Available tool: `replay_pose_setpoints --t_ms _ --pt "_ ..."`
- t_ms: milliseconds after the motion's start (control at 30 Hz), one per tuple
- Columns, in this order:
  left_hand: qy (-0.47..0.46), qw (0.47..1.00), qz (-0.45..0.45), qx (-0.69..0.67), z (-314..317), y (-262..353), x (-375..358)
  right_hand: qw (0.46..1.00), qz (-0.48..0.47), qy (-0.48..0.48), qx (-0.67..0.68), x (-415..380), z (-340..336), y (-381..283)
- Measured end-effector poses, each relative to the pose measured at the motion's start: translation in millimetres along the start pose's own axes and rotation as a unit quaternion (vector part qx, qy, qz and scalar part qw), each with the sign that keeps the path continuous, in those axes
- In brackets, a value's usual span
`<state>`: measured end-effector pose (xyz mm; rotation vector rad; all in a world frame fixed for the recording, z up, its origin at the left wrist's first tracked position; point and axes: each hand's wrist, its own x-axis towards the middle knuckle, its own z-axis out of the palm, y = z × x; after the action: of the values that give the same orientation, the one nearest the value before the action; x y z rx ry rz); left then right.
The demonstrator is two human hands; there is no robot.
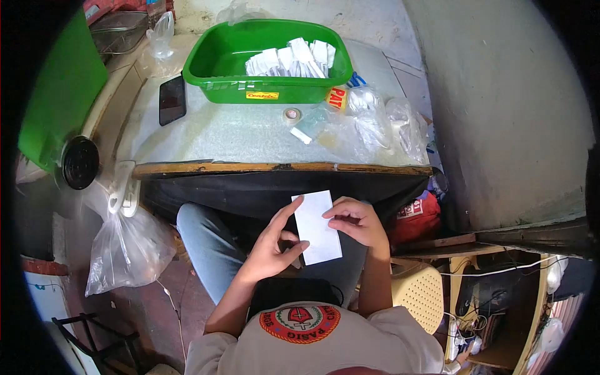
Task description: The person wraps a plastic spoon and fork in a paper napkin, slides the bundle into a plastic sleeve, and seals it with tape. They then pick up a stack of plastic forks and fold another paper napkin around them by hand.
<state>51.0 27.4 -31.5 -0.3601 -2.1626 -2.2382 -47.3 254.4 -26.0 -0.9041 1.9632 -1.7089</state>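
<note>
A white rectangular piece of paper (317,228), flat and smooth like a folded sheet or small envelope, is held over my lap, its top leaning slightly left. My left hand (273,247) grips it along the left edge, fingers at the upper corner and thumb lower down. On the opposite side, the thumb and forefinger of my right hand (357,223) close on the right edge, a little above its middle. Beyond the table edge stands a green basin (215,94) with a stack of similar white folded papers (290,60) in its right half.
On the table (219,140) lie a black phone (172,100), a tape roll (291,115), a small white piece (300,135) and clear plastic bags (375,122). A plastic bag (131,253) hangs at the left. A yellow chair (420,297) is at the right.
</note>
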Motion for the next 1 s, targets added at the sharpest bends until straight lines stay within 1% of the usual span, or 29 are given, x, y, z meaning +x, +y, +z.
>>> replay_pose_setpoints --t_ms 67,200,267,333,433,500,567,633,733,800,900,933,1000 --pt "0.002 1.0 -0.003 -0.001 -1 0 -1 0.999 -0.01 0.015 0.042 2 4 2" --pt "-0.003 1.0 -0.008 0.0 -1 1 -2 0.999 -0.023 0.013 0.031 3 2 -2" --pt "-0.008 1.0 -0.012 -0.008 -1 3 0 0.999 0.021 -0.008 0.041 2 0 -8" --pt "-0.011 1.0 -0.017 -0.017 1 2 -1 0.999 0.017 -0.003 0.034 2 1 -13" --pt "-0.01 1.0 0.001 -0.018 1 -1 0 1.0 0.016 0.002 0.023 1 1 -20" --pt "-0.017 1.0 -0.011 -0.004 2 1 0 1.0 0.02 0.003 0.019 1 1 -20" --pt "-0.016 1.0 -0.012 -0.005 2 0 1 0.999 0.008 0.028 0.02 1 4 -18" --pt "-0.015 1.0 -0.013 -0.006 1 0 0 0.999 0.011 0.021 0.024 1 3 -18" --pt "-0.03 0.999 -0.021 -0.033 1 -2 0 1.0 0.009 0.006 0.023 2 2 -17" --pt "-0.051 0.994 0.013 -0.096 3 -8 2 1.0 0.005 -0.003 0.018 3 4 -16" --pt "-0.034 0.992 0.026 -0.118 5 -13 2 1.0 0.0 -0.015 0.026 3 10 -16" --pt "-0.033 0.992 0.028 -0.118 5 -13 2 1.0 -0.003 -0.019 0.024 4 12 -17" --pt "-0.016 0.998 0.011 -0.052 7 -12 2 0.999 -0.007 -0.024 0.022 5 15 -17"
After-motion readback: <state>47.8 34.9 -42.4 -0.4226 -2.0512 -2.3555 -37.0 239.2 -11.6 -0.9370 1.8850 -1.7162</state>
